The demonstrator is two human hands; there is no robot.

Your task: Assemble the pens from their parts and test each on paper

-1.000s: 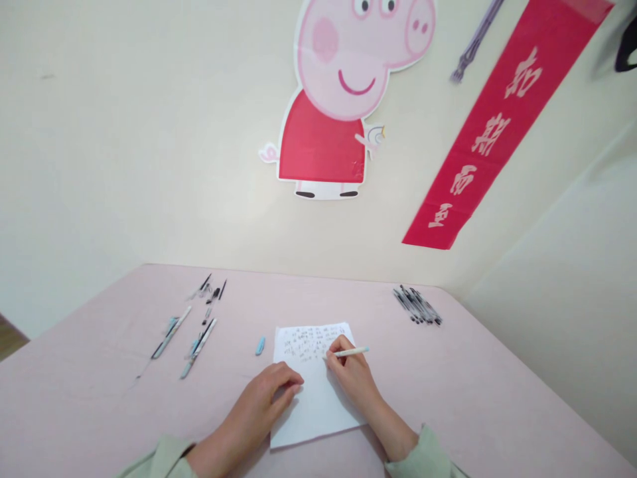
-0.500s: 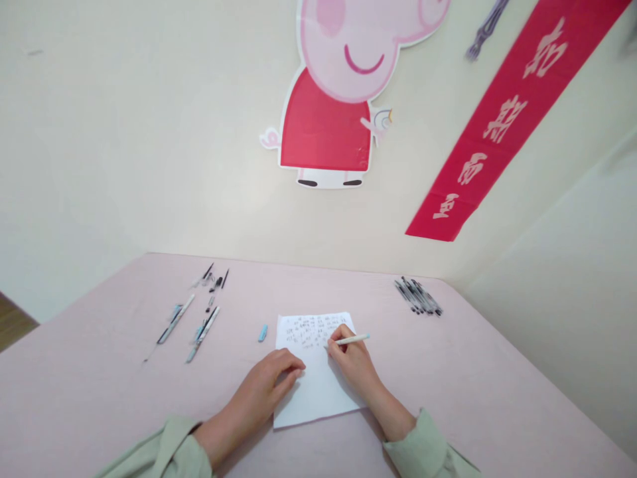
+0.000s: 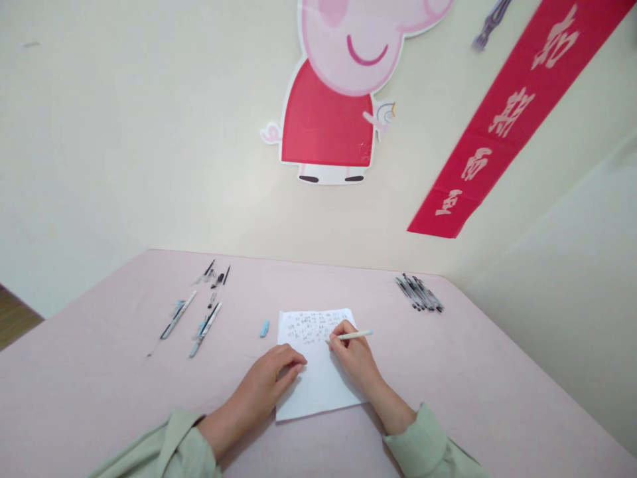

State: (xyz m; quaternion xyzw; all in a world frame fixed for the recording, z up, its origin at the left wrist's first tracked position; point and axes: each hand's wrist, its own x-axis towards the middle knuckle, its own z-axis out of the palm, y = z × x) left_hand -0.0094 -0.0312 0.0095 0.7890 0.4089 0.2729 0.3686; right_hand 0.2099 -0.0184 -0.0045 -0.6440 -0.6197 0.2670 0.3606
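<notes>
A white sheet of paper (image 3: 321, 386) lies on the pink-covered table, its upper part filled with rows of small handwriting. My right hand (image 3: 355, 356) pinches a white pen (image 3: 357, 334) with a pale blue end, its tip at the lowest written line. Resting on the sheet's left edge is my left hand (image 3: 273, 373), fingers loosely bent and slightly apart, holding nothing. A light blue pen cap (image 3: 264, 328) lies just left of the paper.
On the left of the table (image 3: 114, 392) lie white-and-blue pens (image 3: 206, 330) and several small dark pen parts (image 3: 217, 281). A pile of dark pens (image 3: 419, 294) sits at the back right. Behind stands a wall with a pig cutout (image 3: 328, 126) and a red banner (image 3: 478, 159).
The camera view has shifted slightly. My right hand keeps its pinch on the pen at nearly the same spot on the paper; my left hand stays resting on the sheet.
</notes>
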